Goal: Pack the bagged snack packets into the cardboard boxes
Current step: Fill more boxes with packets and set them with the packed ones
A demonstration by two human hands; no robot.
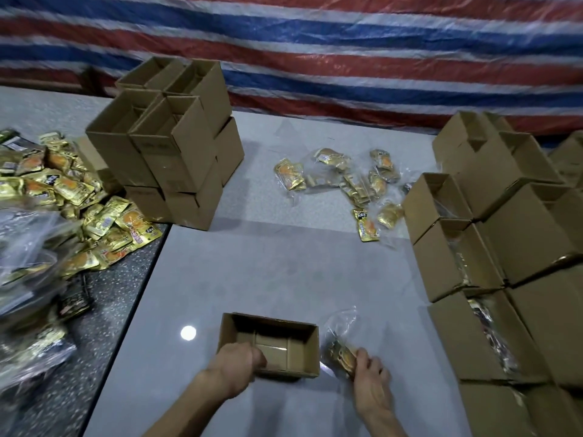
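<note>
Striped red, white and blue tarp (315, 58) fills the whole back. Below it, the pale grey table (284, 279) takes up most of your view, and it butts against a dark speckled table (110, 310) on your left.

Right edge: a big block of cardboard boxes (520, 247), tops open, several showing shiny packets inside. Far left of the grey table: a smaller stack of boxes (176, 146), open tops, nothing visible inside them. Beside that stack, on the speckled table, a loose heap of gold packets (63, 190), blurred toward the frame edge.

Mid-table, near the right block, a scatter of clear bags (347, 181) with gold packets in them, lying flat.

Closest to you, the open box (271, 345) sits upright on the grey table, only its bottom flaps showing inside. Your left hand (235, 364) grips its near wall at the left corner, fingers curled over the rim. Your right hand (370, 376) is closed around a bag of packets (340, 348) just right of the box, outside it, with clear plastic sticking up past your fingers.
</note>
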